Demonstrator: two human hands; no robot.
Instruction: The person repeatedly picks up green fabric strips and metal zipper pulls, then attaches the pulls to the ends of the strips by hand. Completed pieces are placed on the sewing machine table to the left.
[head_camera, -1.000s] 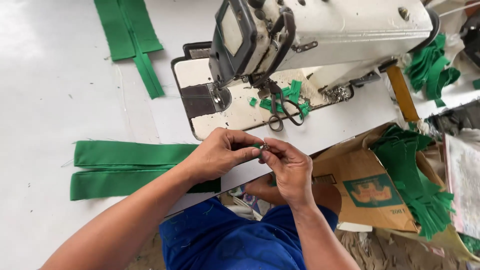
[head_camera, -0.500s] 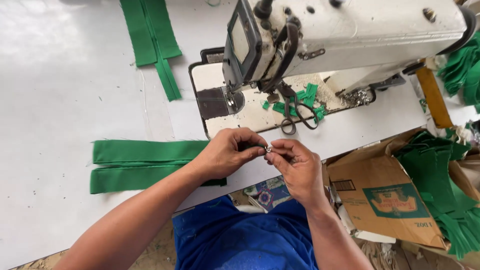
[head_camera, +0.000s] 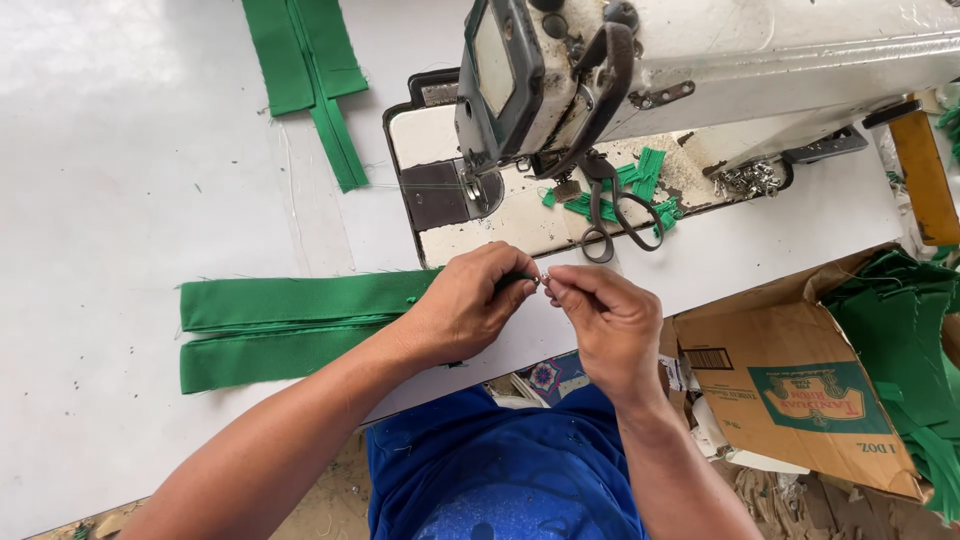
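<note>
Near the middle of the frame the two hands meet over the front edge of a white table (head_camera: 130, 200). The left hand (head_camera: 468, 305) is curled nearly closed, its fingertips pinching the end of a long green fabric strip (head_camera: 290, 300) that lies flat on the table and runs off toward the left of the frame; a second green strip (head_camera: 265, 357) lies just below it, parallel and touching or almost touching. The right hand (head_camera: 612, 325) is likewise closed to a pinch, thumb and forefinger gripping a small metal piece (head_camera: 543, 281) right at the strip's end (it looks like a zipper slider, though it is too small to be sure). The fingertips of both hands touch or nearly touch at that spot. Just above the hands, in the upper centre and right, stands a worn white sewing machine (head_camera: 760, 50), and on its bed lie dark scissors (head_camera: 612, 215) among small green fabric scraps (head_camera: 640, 180). In the upper left, more green strips (head_camera: 305, 70) lie on the table, well apart from the hands. At the lower right an open cardboard box (head_camera: 800, 400) sits beside a heap of green fabric pieces (head_camera: 915, 350) at the right edge. The person's blue garment (head_camera: 510, 470) fills the bottom centre.
</note>
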